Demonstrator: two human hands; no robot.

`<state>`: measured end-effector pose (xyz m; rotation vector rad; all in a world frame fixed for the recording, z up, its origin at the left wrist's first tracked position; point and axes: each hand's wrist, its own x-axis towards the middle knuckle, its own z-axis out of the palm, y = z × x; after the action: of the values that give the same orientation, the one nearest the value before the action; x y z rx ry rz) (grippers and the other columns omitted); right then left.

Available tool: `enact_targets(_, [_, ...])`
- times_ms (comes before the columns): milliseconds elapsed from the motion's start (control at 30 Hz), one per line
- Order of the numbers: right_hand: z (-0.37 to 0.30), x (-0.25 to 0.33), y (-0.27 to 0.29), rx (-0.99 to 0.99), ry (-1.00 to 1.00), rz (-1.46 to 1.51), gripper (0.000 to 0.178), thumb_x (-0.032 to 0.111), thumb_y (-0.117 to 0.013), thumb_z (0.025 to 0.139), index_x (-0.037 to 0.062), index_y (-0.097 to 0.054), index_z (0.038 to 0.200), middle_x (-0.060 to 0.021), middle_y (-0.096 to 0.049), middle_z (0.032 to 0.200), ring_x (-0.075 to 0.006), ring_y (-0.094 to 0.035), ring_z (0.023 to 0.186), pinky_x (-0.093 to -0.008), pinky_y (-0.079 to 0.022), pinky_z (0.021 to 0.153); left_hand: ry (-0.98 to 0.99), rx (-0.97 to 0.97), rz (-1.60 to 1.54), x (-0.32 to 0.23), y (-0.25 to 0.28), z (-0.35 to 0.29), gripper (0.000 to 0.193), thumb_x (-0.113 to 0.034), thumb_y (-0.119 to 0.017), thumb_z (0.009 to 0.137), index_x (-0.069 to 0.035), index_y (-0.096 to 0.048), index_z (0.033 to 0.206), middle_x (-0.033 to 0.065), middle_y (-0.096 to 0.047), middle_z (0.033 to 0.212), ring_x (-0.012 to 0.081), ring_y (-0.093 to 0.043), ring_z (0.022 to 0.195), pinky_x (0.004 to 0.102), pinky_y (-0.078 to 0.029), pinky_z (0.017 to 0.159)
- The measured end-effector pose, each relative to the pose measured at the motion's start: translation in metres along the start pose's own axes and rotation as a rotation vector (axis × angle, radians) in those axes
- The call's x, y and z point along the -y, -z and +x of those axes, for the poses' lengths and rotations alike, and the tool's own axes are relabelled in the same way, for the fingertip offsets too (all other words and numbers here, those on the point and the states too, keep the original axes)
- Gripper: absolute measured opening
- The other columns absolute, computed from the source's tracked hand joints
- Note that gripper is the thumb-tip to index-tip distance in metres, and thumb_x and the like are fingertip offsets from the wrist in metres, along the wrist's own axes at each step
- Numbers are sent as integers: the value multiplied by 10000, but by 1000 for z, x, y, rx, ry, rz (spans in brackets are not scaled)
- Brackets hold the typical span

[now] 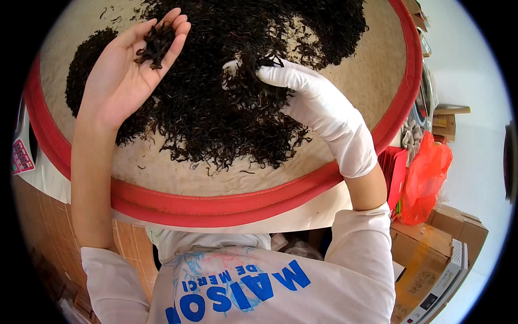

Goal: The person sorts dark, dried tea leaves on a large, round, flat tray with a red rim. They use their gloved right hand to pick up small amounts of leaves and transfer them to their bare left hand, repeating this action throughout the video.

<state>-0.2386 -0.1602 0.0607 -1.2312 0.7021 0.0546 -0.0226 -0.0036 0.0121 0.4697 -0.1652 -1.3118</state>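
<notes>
A person's left hand (121, 78), bare and palm up, cups a small clump (157, 46) of dark, twisted leaves, the thumb and half-curled fingers standing apart around it. The right hand (305, 89), in a white glove (350, 151), reaches into the main heap (205, 108) of similar leaves — some strands lie between its thumb and fingers, though whether they are pinched tight cannot be told. The heap spreads between the two hands, extending beyond both and down toward the wearer; part of it also shows to the left of the bare hand. Beneath both hands lies a round, cloth-lined tray (205, 210) with a red rim, which passes under each forearm. Off to the right of the gloved hand, well apart from it, are a red plastic bag (429, 178) and cardboard boxes (423, 243).
</notes>
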Motion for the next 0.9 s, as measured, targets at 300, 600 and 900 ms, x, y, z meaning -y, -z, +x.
enact_targets(300, [-1, 1, 7, -69, 144, -100, 313, 231, -632, 906, 21, -627, 1137, -5, -660, 1029, -85, -593, 935, -220, -455, 845, 11, -15, -9, 1, 1, 0, 340, -114, -378, 1009, 55, -447, 1295, 139, -541, 1228, 216, -557, 1143, 330, -494, 1001])
enact_targets(600, [-4, 3, 12, -114, 329, -423, 315, 185, -621, 878, 33, -640, 1153, 68, -609, 819, 4, -433, 629, -167, -395, 602, 6, 6, -14, -1, 2, 1, 338, -105, -385, 1005, 63, -442, 1293, 145, -537, 1225, 221, -551, 1146, 330, -488, 1007])
enact_targets(900, [15, -16, 11, -282, 989, -1210, 438, 102, -656, 733, 36, -610, 1163, -227, -589, 1120, -378, -564, 1044, -422, -439, 949, 1, -3, -21, -3, -2, -1, 333, -100, -393, 1002, 67, -444, 1286, 142, -534, 1228, 217, -544, 1151, 323, -478, 1017])
